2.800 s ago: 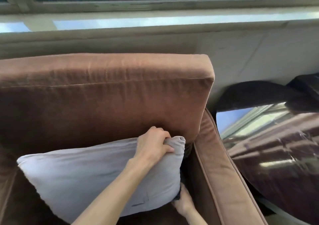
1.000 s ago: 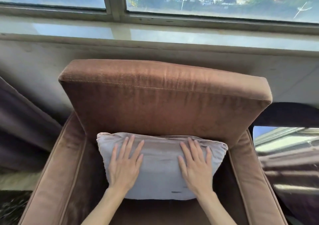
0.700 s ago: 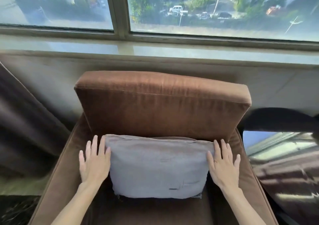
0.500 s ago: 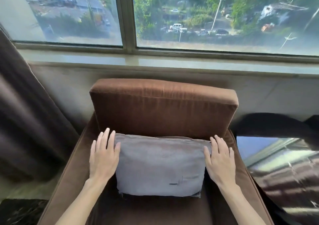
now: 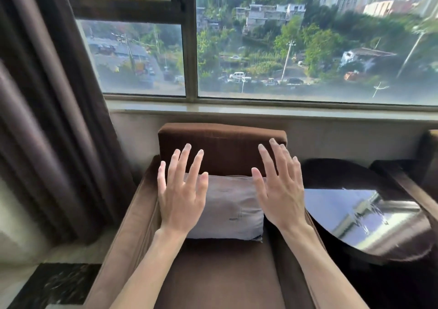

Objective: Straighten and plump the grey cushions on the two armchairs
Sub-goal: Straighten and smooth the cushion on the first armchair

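Observation:
A grey cushion (image 5: 231,205) stands upright against the backrest of a brown armchair (image 5: 220,275), roughly centred on the seat. My left hand (image 5: 181,195) is raised in front of the cushion's left side with its fingers spread and straight, holding nothing. My right hand (image 5: 279,190) is raised the same way in front of the cushion's right side, fingers spread. Both hands look lifted off the cushion. A brown edge of a second armchair (image 5: 430,164) shows at the far right; any cushion on it is out of view.
A round glossy dark side table (image 5: 369,216) stands just right of the armchair. Dark curtains (image 5: 47,119) hang on the left. A window sill (image 5: 260,109) and large window run behind the chair. Dark marble floor shows at the lower left.
Both hands have left the cushion's sides and lifted up with fingers spread. The view has pulled back and tilted up, so the chair looks smaller and more window shows.

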